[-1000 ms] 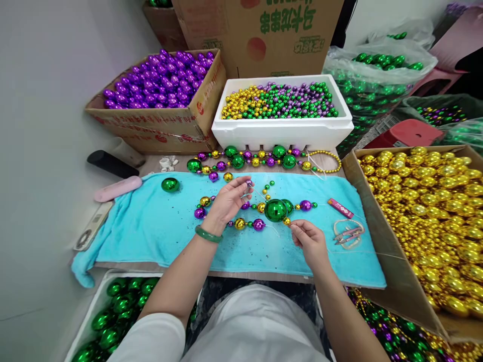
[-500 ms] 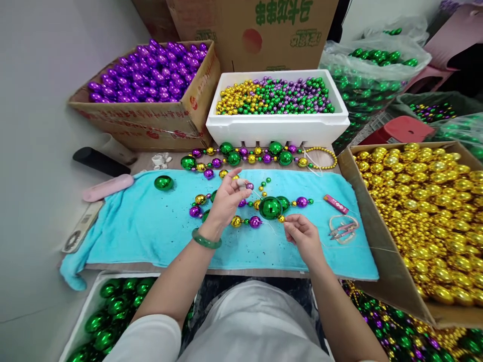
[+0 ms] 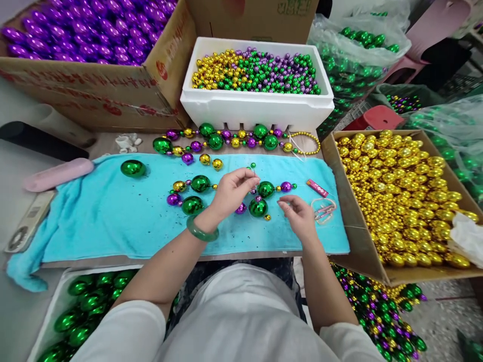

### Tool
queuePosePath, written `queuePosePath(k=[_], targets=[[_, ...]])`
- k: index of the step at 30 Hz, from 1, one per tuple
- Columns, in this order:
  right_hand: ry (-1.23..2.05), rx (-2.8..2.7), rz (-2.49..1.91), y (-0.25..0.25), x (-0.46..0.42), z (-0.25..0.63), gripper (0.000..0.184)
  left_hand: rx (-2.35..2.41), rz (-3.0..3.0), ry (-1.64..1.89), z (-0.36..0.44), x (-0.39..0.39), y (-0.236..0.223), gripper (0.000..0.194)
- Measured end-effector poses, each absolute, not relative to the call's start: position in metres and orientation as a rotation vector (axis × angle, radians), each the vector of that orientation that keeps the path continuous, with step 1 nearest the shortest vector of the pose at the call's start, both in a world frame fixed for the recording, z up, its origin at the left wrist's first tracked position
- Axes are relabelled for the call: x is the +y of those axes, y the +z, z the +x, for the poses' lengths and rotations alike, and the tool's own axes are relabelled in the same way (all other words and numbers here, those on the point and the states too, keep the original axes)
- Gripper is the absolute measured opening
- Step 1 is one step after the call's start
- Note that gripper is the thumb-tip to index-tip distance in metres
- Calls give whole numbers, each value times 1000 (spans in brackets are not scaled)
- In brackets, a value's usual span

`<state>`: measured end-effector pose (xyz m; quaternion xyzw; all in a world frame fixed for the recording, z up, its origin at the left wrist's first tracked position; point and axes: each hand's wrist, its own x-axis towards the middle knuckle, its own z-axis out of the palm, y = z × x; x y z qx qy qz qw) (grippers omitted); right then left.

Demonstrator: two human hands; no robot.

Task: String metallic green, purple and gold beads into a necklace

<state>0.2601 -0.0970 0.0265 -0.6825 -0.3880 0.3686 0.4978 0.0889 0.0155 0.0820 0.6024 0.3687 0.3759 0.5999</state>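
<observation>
My left hand (image 3: 234, 193) is closed in a pinch over the bead strand, with a thin pale string (image 3: 255, 172) at its fingertips. Just right of these fingers are a large green bead (image 3: 266, 189) and another large green bead (image 3: 258, 207), with a small purple bead (image 3: 257, 199) against the lower one. A small gold bead (image 3: 267, 217) lies below them. My right hand (image 3: 299, 213) hovers over the towel, thumb and forefinger pinched together; what they hold, if anything, is too small to see. The strand's left end has a purple bead (image 3: 174, 199), and my left hand hides its middle.
A blue towel (image 3: 113, 221) covers the table. Behind it lie a finished-looking bead string (image 3: 215, 142) and a white foam box (image 3: 256, 108) of small beads. Cardboard boxes of purple beads (image 3: 94, 35) and gold beads (image 3: 396, 201) flank it. Pliers (image 3: 323, 213) lie at right.
My left hand has shifted toward the large green beads. My right fingers have come away from the small gold bead, which now lies on the towel. The camera view has moved too.
</observation>
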Motion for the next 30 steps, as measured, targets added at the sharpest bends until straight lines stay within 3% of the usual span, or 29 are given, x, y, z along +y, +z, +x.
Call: queuePosePath(k=[7, 15, 20, 26, 30], targets=[[1110, -1039, -1388, 43, -84, 244, 21, 748, 1528, 1015, 103, 0, 100, 10], [1248, -1073, -1358, 44, -86, 246, 28, 716, 1273, 1077, 99, 7, 98, 22], [1207, -914, -1238, 49, -84, 246, 30, 575, 1445, 675, 98, 4, 64, 60], [1146, -720, -1166, 53, -82, 246, 29, 658, 1944, 358, 102, -16, 27, 47], [1052, -700, -1134, 67, -84, 249, 25, 709, 2167, 282, 101, -26, 18, 56]])
